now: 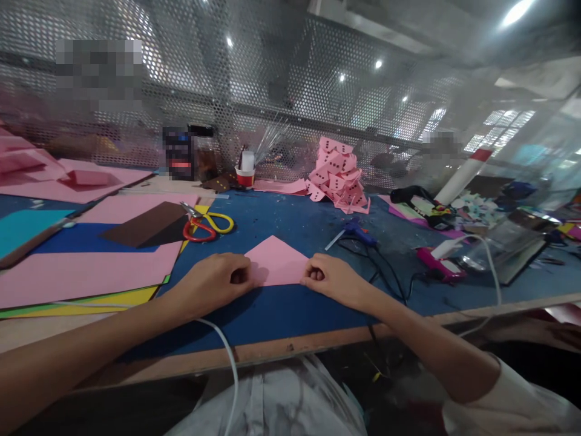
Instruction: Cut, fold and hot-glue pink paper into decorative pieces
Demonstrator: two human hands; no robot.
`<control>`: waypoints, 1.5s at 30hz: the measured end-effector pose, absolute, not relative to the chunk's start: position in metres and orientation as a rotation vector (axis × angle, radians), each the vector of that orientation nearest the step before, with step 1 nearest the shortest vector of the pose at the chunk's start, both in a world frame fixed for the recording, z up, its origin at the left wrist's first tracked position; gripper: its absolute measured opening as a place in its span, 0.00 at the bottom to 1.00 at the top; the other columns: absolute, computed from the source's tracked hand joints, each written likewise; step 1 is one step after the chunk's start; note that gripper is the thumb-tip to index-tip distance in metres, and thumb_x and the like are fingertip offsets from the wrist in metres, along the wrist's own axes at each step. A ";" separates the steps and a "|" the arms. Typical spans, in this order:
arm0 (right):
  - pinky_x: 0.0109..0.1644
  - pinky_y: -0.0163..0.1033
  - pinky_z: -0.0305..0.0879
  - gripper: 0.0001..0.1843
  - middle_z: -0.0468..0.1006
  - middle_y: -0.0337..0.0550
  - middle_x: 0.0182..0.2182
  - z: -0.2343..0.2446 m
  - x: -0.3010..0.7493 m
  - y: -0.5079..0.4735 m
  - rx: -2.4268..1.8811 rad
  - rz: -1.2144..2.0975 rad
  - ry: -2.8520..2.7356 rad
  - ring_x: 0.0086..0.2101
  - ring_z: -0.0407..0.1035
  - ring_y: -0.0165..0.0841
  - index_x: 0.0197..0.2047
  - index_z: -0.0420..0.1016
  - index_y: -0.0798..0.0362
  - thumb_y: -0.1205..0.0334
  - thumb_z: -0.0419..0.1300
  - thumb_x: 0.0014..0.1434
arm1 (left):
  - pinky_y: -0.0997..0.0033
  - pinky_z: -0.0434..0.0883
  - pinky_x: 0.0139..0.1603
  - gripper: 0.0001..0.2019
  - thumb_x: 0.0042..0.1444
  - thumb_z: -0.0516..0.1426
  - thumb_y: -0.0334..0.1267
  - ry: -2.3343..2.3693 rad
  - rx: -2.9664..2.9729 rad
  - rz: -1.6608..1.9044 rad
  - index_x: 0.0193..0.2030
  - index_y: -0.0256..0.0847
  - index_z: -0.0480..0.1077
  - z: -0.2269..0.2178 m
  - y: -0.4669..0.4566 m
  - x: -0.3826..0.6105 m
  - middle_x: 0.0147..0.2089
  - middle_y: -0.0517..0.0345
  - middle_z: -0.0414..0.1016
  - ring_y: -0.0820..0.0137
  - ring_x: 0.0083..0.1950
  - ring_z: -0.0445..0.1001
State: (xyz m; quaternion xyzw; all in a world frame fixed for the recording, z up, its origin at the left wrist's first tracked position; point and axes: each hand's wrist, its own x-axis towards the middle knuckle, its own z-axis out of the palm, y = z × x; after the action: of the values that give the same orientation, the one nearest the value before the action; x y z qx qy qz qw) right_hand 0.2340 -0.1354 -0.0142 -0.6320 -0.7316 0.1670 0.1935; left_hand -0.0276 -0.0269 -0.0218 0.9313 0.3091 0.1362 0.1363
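Note:
A pink sheet of paper (279, 263) lies on the blue table mat, its pointed top facing away from me and its straight lower edge toward me. My left hand (224, 277) is closed at the sheet's left corner, thumb and fingers pinching it. At the opposite corner my right hand (329, 277) pinches the paper in the same way. The fingertips partly hide both corners. Scissors (207, 224) with red and yellow handles rest beyond my left hand. A blue glue gun (356, 233) lies beyond my right hand.
Coloured paper sheets (91, 272) are stacked at the left. Pink dotted paper pieces (338, 175) are heaped at the back, near a red-and-white cup (246, 175). A magenta power strip (440, 264) and cables lie at the right. A white cable (229, 351) hangs over the front edge.

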 end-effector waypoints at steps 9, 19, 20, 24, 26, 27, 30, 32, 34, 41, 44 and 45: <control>0.37 0.34 0.59 0.06 0.73 0.38 0.32 -0.011 0.241 -0.139 -1.770 0.448 -2.056 0.33 0.67 0.28 0.34 0.75 0.52 0.59 0.62 0.59 | 0.72 0.56 0.30 0.12 0.57 0.55 0.46 0.901 2.670 0.367 0.27 0.41 0.67 -0.020 -0.027 -0.027 0.28 0.60 0.72 0.70 0.30 0.67; 0.38 0.34 0.60 0.05 0.74 0.39 0.34 -0.009 0.251 -0.146 -1.803 0.456 -2.023 0.33 0.67 0.28 0.36 0.76 0.52 0.61 0.61 0.59 | 0.72 0.55 0.29 0.12 0.56 0.56 0.46 0.908 2.671 0.351 0.27 0.41 0.67 -0.022 -0.025 -0.027 0.27 0.61 0.72 0.70 0.29 0.67; 0.38 0.34 0.60 0.05 0.74 0.39 0.34 -0.009 0.251 -0.147 -1.809 0.451 -2.016 0.33 0.67 0.28 0.36 0.76 0.52 0.61 0.61 0.59 | 0.72 0.55 0.29 0.12 0.56 0.56 0.46 0.906 2.671 0.349 0.27 0.41 0.67 -0.022 -0.025 -0.028 0.27 0.61 0.72 0.70 0.28 0.67; 0.37 0.33 0.60 0.05 0.74 0.39 0.33 -0.010 0.253 -0.147 -1.827 0.435 -2.003 0.33 0.67 0.28 0.35 0.76 0.53 0.62 0.60 0.59 | 0.72 0.55 0.28 0.12 0.56 0.56 0.46 0.899 2.670 0.351 0.27 0.41 0.67 -0.022 -0.024 -0.028 0.27 0.60 0.72 0.71 0.28 0.67; 0.37 0.33 0.60 0.05 0.74 0.39 0.32 -0.011 0.253 -0.148 -1.832 0.416 -2.005 0.32 0.67 0.28 0.35 0.76 0.52 0.62 0.60 0.59 | 0.72 0.54 0.28 0.12 0.56 0.55 0.46 0.907 2.675 0.353 0.27 0.41 0.67 -0.022 -0.025 -0.027 0.27 0.60 0.72 0.70 0.28 0.66; 0.37 0.33 0.60 0.05 0.74 0.39 0.32 -0.011 0.253 -0.148 -1.835 0.404 -2.007 0.32 0.67 0.28 0.35 0.76 0.52 0.61 0.60 0.59 | 0.72 0.55 0.28 0.12 0.56 0.55 0.46 0.913 2.677 0.352 0.27 0.41 0.67 -0.021 -0.025 -0.027 0.27 0.60 0.72 0.70 0.28 0.66; 0.36 0.33 0.59 0.06 0.74 0.39 0.32 -0.011 0.253 -0.149 -1.843 0.372 -2.014 0.33 0.67 0.29 0.34 0.76 0.52 0.60 0.59 0.59 | 0.72 0.55 0.29 0.12 0.57 0.54 0.45 0.927 2.680 0.343 0.26 0.41 0.67 -0.020 -0.026 -0.026 0.27 0.60 0.71 0.70 0.28 0.67; 0.36 0.33 0.59 0.06 0.74 0.39 0.31 -0.010 0.252 -0.149 -1.848 0.368 -2.018 0.33 0.67 0.29 0.34 0.76 0.52 0.60 0.59 0.60 | 0.72 0.55 0.29 0.12 0.57 0.54 0.46 0.930 2.681 0.334 0.27 0.41 0.67 -0.020 -0.026 -0.026 0.27 0.60 0.71 0.71 0.28 0.67; 0.36 0.33 0.58 0.06 0.74 0.39 0.31 -0.009 0.251 -0.148 -1.859 0.374 -2.017 0.33 0.67 0.29 0.34 0.75 0.52 0.60 0.59 0.59 | 0.72 0.56 0.29 0.13 0.57 0.54 0.46 0.934 2.679 0.326 0.27 0.41 0.66 -0.020 -0.026 -0.026 0.27 0.61 0.71 0.71 0.28 0.67; 0.34 0.33 0.57 0.05 0.74 0.39 0.31 -0.007 0.248 -0.146 -1.882 0.392 -2.015 0.30 0.66 0.28 0.32 0.74 0.53 0.62 0.59 0.57 | 0.72 0.56 0.29 0.14 0.57 0.54 0.47 0.929 2.684 0.320 0.27 0.41 0.66 -0.020 -0.026 -0.026 0.27 0.60 0.72 0.71 0.29 0.67; 0.33 0.33 0.56 0.04 0.74 0.38 0.30 -0.008 0.248 -0.145 -1.892 0.372 -2.022 0.30 0.66 0.28 0.32 0.74 0.52 0.62 0.59 0.56 | 0.72 0.56 0.29 0.14 0.57 0.54 0.48 0.925 2.683 0.335 0.27 0.41 0.67 -0.020 -0.025 -0.027 0.28 0.59 0.72 0.70 0.29 0.68; 0.33 0.33 0.56 0.03 0.74 0.38 0.30 -0.008 0.248 -0.145 -1.899 0.367 -2.022 0.30 0.66 0.28 0.32 0.73 0.52 0.63 0.59 0.56 | 0.72 0.56 0.29 0.14 0.57 0.54 0.48 0.922 2.681 0.339 0.27 0.41 0.67 -0.021 -0.025 -0.027 0.28 0.59 0.72 0.70 0.29 0.68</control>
State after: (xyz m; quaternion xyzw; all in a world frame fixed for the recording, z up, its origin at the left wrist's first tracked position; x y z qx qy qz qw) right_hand 0.2479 -0.1452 -0.0079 -0.6687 -0.7120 0.1292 0.1708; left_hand -0.0270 -0.0254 -0.0206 0.9294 0.3195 0.1177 0.1427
